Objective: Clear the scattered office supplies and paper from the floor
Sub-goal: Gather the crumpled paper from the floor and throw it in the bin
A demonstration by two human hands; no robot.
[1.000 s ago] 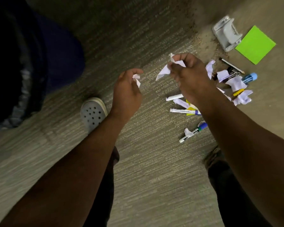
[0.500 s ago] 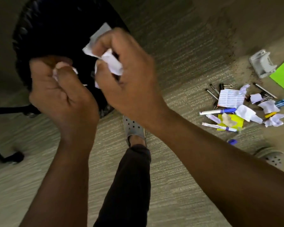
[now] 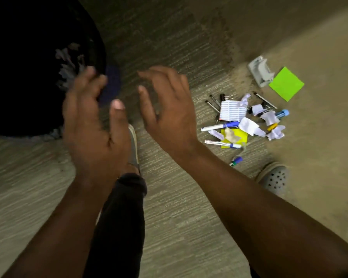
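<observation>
Both hands empty, fingers spread: left hand [image 3: 94, 125], right hand [image 3: 169, 115]. Supply pile [image 3: 243, 123] on floor at 3 o'clock; right hand nearer; blue-capped marker [image 3: 221, 126] axis runs 9-to-3.

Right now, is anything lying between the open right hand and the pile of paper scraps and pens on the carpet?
Nothing visible does. The right hand is empty, and only bare carpet separates it from the pile to its right.
</observation>
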